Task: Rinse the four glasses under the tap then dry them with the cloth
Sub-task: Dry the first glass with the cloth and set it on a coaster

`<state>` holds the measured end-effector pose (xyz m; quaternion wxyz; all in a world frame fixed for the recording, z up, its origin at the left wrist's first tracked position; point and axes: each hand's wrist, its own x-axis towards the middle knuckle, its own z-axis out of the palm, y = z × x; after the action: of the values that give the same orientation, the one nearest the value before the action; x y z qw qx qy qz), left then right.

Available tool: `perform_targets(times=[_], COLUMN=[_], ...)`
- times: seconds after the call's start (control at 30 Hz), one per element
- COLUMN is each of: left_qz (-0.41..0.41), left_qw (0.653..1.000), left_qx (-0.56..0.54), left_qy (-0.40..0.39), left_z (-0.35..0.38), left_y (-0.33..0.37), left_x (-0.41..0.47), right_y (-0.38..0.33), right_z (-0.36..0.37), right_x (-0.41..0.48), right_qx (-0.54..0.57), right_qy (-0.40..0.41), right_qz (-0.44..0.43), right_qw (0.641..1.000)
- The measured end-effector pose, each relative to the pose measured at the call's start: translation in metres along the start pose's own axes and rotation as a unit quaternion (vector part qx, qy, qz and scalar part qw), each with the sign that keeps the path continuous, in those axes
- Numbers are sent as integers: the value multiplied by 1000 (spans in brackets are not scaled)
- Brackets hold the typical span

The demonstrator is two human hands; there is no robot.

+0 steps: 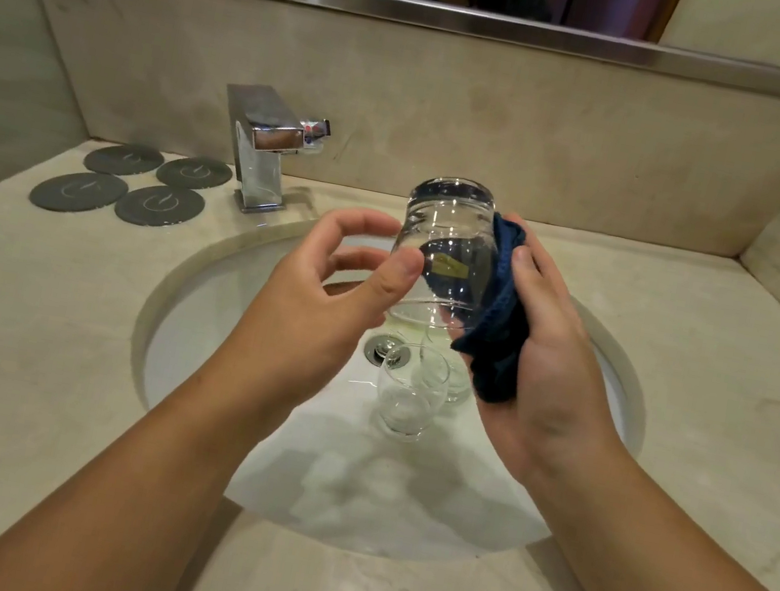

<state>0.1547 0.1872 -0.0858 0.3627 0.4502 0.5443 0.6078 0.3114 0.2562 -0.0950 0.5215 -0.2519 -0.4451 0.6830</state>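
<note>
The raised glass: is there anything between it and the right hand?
Yes. The blue cloth lies between the right hand and the side of the glass. The left hand holds the glass directly, with nothing between.

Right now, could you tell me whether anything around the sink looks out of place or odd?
Nothing looks spilled or broken. The one oddity: two glasses stand in the sink bowl by the drain, while four coasters lie bare beside the tap. Only three glasses show, counting the held glass.
</note>
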Motion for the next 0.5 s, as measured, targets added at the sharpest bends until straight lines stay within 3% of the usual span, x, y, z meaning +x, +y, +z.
perform_targets(times=[0.23,0.5], left_qz=[-4,-90], left_qw=[1000,993], left_qx=[10,-79], left_qy=[19,-15], left_z=[4,2], left_y=[-1,7], left_x=[-2,-3], right_y=[1,-4], right_z=[1,4], right_x=[-7,-7], right_qx=[-124,-123], right_qy=[10,11], right_qz=[-95,-73], right_qw=[988,990])
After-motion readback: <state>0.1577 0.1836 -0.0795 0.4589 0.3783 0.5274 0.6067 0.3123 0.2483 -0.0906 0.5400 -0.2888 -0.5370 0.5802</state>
